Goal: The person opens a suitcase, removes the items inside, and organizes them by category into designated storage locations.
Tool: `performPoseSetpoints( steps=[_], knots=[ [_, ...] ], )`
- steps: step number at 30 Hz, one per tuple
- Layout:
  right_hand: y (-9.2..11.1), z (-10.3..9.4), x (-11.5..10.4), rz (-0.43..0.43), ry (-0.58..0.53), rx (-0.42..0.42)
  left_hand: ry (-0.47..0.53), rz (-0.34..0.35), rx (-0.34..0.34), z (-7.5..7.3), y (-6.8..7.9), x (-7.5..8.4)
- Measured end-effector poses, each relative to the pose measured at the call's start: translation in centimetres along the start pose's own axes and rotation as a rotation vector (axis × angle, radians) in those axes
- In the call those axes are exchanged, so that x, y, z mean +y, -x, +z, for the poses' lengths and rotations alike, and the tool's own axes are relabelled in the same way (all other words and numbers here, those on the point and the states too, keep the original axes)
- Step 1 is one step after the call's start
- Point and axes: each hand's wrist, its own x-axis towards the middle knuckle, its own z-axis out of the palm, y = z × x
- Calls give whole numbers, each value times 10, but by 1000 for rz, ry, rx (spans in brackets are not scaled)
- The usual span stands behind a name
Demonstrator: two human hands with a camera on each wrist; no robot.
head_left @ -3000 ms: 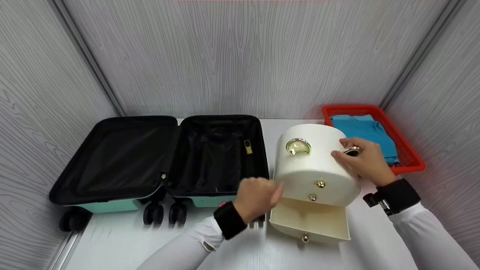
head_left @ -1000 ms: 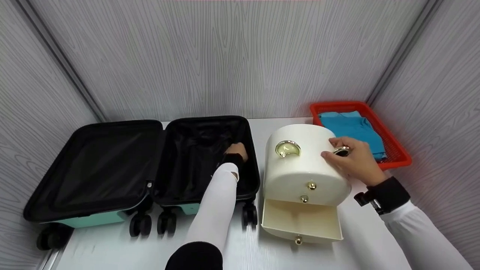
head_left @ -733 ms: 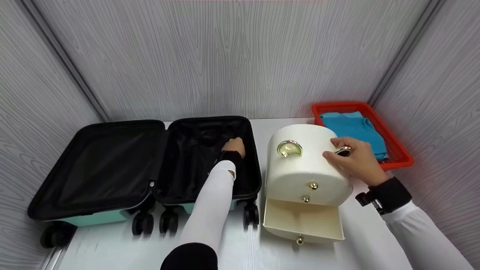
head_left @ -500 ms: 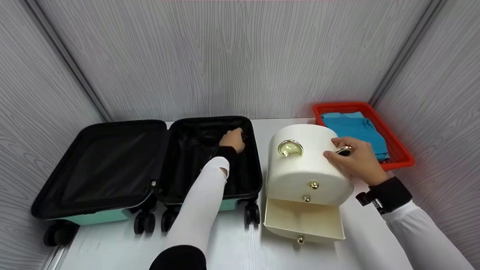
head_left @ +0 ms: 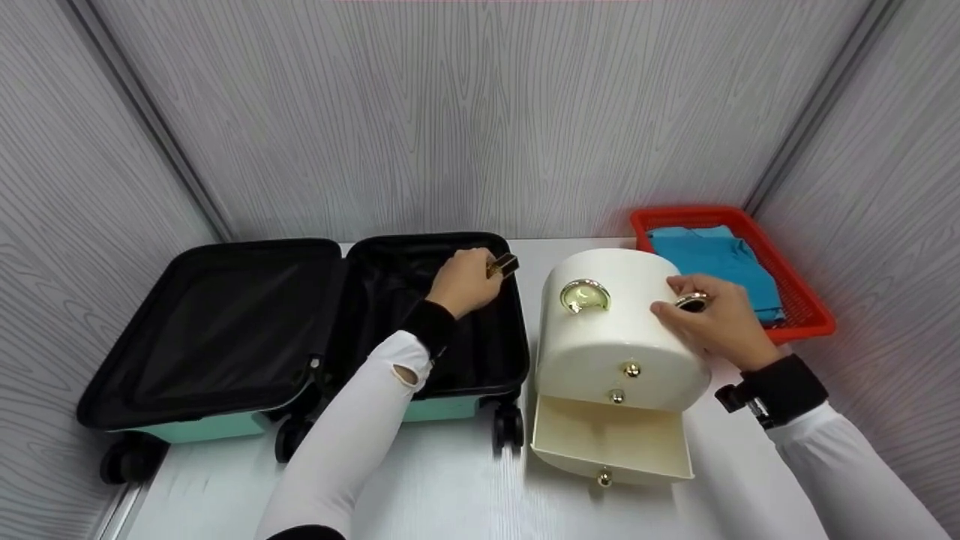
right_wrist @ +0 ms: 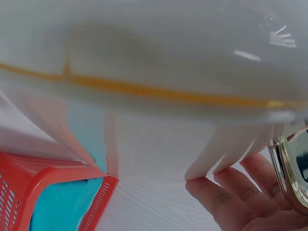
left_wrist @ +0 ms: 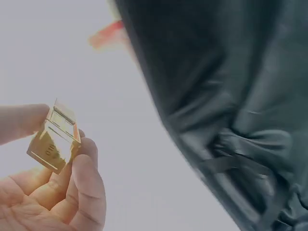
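Note:
In the head view my left hand [head_left: 466,283] pinches a small gold lipstick tube [head_left: 502,265] above the right edge of the open suitcase [head_left: 480,352]. The left wrist view shows the thumb and fingers on the lipstick's sides, the number 018 on its end. A white cosmetic organizer [head_left: 622,330] stands right of the suitcase, its bottom drawer [head_left: 611,431] pulled out. My right hand [head_left: 712,319] holds the organizer's right side around a gold ring handle [head_left: 691,302]. Fingertips [right_wrist: 195,185] touch its glossy wall in the right wrist view.
A red basket [head_left: 814,311] with folded blue cloth [head_left: 720,262] sits behind the organizer at the right. The suitcase's other half [head_left: 217,330], black-lined, lies open at left. Black wheels [head_left: 508,427] stick out toward the front. Grey wood-grain walls enclose the table.
My left hand reached down into the suitcase's right half, took hold of the gold lipstick there and lifted it toward the right rim. The right hand stayed on the organizer.

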Motion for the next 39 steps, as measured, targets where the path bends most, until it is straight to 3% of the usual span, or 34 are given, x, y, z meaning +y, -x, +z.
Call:
performPoseSetpoints(
  steps=[6,13,18,22,28,33,39],
  knots=[
    [-1,-3,1,-2,17,0,108,107,44,-19,34,20],
    [1,-5,1,9,14,17,37,295,154,-17,90,45],
    [1,-7,2,26,32,-6,-57,443,71,-3,128,69],
    [2,-7,3,20,31,-7,-193,584,27,18,149,86],
    [1,-7,6,3,25,-7,-408,691,42,57,157,98],
    [2,-10,5,9,24,-5,-549,714,-74,85,152,111],
    [2,-9,5,-1,27,8,-594,690,-155,109,145,128]
  ],
)
